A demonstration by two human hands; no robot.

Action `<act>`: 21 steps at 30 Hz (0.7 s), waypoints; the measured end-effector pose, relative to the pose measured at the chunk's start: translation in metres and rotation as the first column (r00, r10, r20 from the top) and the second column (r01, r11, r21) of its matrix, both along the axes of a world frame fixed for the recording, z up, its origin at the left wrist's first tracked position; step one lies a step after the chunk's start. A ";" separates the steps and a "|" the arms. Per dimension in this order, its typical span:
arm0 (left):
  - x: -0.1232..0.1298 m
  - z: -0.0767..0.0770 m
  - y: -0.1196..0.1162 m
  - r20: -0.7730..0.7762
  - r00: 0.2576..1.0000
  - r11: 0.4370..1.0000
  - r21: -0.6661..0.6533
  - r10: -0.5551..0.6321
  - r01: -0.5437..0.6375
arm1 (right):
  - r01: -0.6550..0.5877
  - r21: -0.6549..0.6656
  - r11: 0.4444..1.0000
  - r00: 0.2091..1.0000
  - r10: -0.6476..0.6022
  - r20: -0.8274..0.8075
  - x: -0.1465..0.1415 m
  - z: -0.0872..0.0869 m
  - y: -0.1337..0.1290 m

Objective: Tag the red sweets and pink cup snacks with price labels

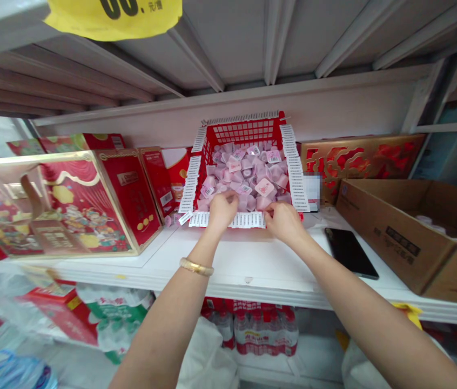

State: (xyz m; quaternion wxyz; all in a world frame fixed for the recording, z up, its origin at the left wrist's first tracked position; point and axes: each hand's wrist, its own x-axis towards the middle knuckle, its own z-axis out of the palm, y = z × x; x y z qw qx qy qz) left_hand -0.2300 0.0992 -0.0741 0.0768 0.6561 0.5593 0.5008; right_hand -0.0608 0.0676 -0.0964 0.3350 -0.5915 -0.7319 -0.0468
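The basket is placed on the shelf, and the small cups are held inside it. At its left the gift box is set; at its right the phone is laid, and farther right (also on this shelf) the carton is placed. Bottles are stored below.

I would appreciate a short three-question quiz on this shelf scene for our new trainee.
1. True or false: the gold bangle is on the same arm as the left hand.
2. Which black device lies on the white shelf between the red basket and the open cardboard box?
3. Fill in: white printed labels line the ____ of the basket, which holds small pink cups.

Key: 1. true; 2. smartphone; 3. rim.
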 end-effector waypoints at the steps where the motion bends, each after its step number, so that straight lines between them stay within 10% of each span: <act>1: 0.001 -0.001 -0.003 0.169 0.985 0.999 0.036 -0.040 0.034 | -0.004 0.021 1.000 1.000 0.004 -0.009 0.000 -0.001 0.001; 5: 0.015 -0.010 -0.032 0.805 0.531 0.952 0.129 -0.263 0.277 | -0.028 0.118 0.993 0.992 0.041 -0.115 0.005 -0.008 0.000; 10: 0.043 -0.031 -0.081 0.989 0.005 0.812 0.119 -0.149 0.572 | -0.058 0.330 0.942 0.863 0.214 -0.458 0.027 -0.028 -0.025; 17: 0.077 -0.067 -0.096 0.983 0.032 0.680 0.100 -0.178 0.726 | 0.065 0.331 0.941 0.173 0.316 -0.933 0.053 -0.059 -0.052; 21: 0.083 -0.080 -0.093 0.970 0.155 0.633 -0.001 -0.188 0.774 | -0.171 0.241 0.955 -0.208 0.204 -0.957 0.058 -0.062 -0.053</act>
